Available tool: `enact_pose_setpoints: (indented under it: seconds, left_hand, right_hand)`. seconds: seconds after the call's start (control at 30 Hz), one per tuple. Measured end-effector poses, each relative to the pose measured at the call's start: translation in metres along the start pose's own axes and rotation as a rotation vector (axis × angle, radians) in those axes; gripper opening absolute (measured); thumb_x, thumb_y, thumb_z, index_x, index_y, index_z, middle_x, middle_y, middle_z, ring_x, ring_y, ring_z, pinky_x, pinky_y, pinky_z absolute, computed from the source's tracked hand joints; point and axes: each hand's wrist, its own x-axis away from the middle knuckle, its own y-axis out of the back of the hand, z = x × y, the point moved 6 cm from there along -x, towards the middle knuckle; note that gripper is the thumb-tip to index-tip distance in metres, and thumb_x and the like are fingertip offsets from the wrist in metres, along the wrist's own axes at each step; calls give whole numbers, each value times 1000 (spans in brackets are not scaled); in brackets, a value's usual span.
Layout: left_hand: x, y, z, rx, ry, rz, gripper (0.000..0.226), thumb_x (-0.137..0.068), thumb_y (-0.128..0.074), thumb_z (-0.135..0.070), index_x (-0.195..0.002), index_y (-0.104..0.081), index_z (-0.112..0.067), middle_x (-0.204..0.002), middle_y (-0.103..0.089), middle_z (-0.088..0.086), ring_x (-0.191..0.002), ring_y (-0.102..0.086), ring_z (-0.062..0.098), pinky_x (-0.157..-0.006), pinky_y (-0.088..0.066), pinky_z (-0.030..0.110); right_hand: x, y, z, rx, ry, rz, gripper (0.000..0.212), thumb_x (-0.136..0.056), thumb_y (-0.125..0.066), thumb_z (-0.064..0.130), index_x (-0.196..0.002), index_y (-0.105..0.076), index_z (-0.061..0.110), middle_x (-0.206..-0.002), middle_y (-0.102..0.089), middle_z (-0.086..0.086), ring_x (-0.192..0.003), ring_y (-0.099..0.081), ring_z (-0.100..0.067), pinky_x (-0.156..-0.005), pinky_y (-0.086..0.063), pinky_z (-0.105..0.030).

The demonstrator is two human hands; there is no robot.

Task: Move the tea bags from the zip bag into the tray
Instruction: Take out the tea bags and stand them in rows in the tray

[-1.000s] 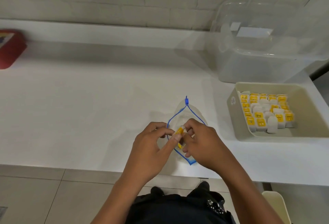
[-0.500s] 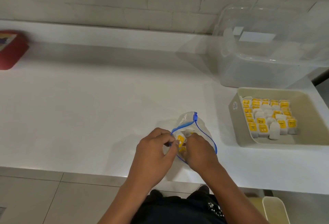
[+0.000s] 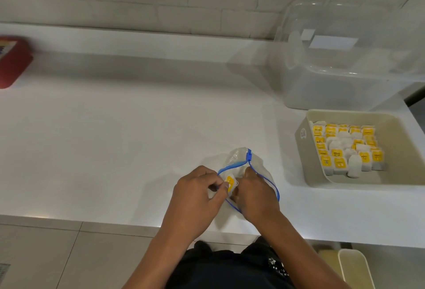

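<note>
Both hands (image 3: 230, 194) hide most of the zip bag (image 3: 239, 159)'s remaining contents.

Bare worktop (image 3: 115, 139) left of the tray (image 3: 305, 151) gives open passage; clear storage bin (image 3: 333, 70) blocks just behind the tray; zip bag (image 3: 239, 160) sits near its left.

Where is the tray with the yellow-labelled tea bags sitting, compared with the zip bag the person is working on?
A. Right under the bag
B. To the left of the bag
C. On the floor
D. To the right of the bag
D: the tray with its rows of tea bags sits on the white counter to the right of the zip bag, apart from it.
</note>
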Motion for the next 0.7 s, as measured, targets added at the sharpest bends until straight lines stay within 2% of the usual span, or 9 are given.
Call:
enact_pose_setpoints:
  seconds: [0.07, 0.13, 0.2, 0.23, 0.27, 0.33, 0.47, 0.6, 0.7]
  left_hand:
    - [0, 0, -1, -6, 1, -1, 12, -90, -68, -36, -80, -72, -30, -90, -63, -17, -82, -61, 2, -68, -52, 20]
    - [0, 2, -2, 0, -2, -10, 12, -90, -69, -34, -79, -71, -30, -89, -63, -17, -82, -61, 3, -68, -51, 21]
    - [-1, 6, -2, 13, -4, -33, 11, -89, -70, -31, -78, -71, -29, -88, -63, -16, -81, -62, 5, -67, -50, 20]
    - [-1, 9, -2, 22, -3, -45, 11, -89, -70, -29, -79, -72, -28, -88, -63, -16, -81, -62, 6, -67, -50, 19]
    - [-1, 11, -3, 32, -3, -55, 11, -89, -70, -27, -79, -72, -28, -88, -64, -16, -82, -63, 6, -67, -49, 18]
    - [-1, 14, -5, 35, -10, -68, 11, -89, -70, -26, -79, -72, -28, -89, -64, -16, -82, -63, 5, -66, -49, 16]
    - [1, 13, -10, 8, -29, -73, 13, -90, -70, -25, -77, -71, -27, -87, -64, -16, -78, -62, 3, -66, -45, 10]
    - [0, 15, -15, -49, -78, -101, 12, -90, -69, -22, -78, -70, -24, -86, -62, -16, -72, -59, 0, -68, -40, 4]
    - [0, 18, -17, -46, -84, -114, 12, -91, -67, -25, -79, -71, -24, -88, -61, -16, -71, -57, -3, -65, -38, 3]
  right_hand:
    - [-1, -1, -3, -23, -7, 16, 45, -98, -55, 48, -131, -50, 19, -124, -63, 0, -111, -61, -16, -98, -47, -26]
    - [2, 2, -1, 28, 37, 57, 34, -99, -55, 43, -122, -57, 19, -116, -65, -1, -104, -63, -17, -96, -51, -28]
    - [4, 11, 0, 25, 81, 58, 16, -99, -53, 30, -103, -62, 17, -100, -65, 0, -87, -64, -17, -80, -55, -28]
    - [5, 18, -2, -30, 92, 49, 14, -99, -50, 25, -96, -60, 16, -91, -61, 1, -77, -60, -15, -69, -54, -26]
    - [7, 25, -3, -95, 93, 39, 16, -100, -45, 23, -93, -57, 14, -82, -57, 2, -69, -55, -12, -60, -47, -22]
    - [14, 42, -5, -221, 93, 18, 20, -100, -42, 24, -90, -55, 13, -74, -54, 4, -62, -48, -9, -52, -38, -18]
    - [34, 67, 0, -397, 162, 104, 16, -99, -50, 29, -88, -58, 21, -78, -62, 6, -66, -55, -6, -56, -42, -15]
    - [51, 83, 8, -472, 216, 124, 16, -99, -53, 29, -84, -56, 25, -65, -55, 11, -54, -50, 2, -51, -37, -12]
    - [54, 97, 6, -622, 219, 17, 13, -99, -55, 29, -87, -58, 25, -83, -67, 9, -69, -62, 3, -57, -47, -14]
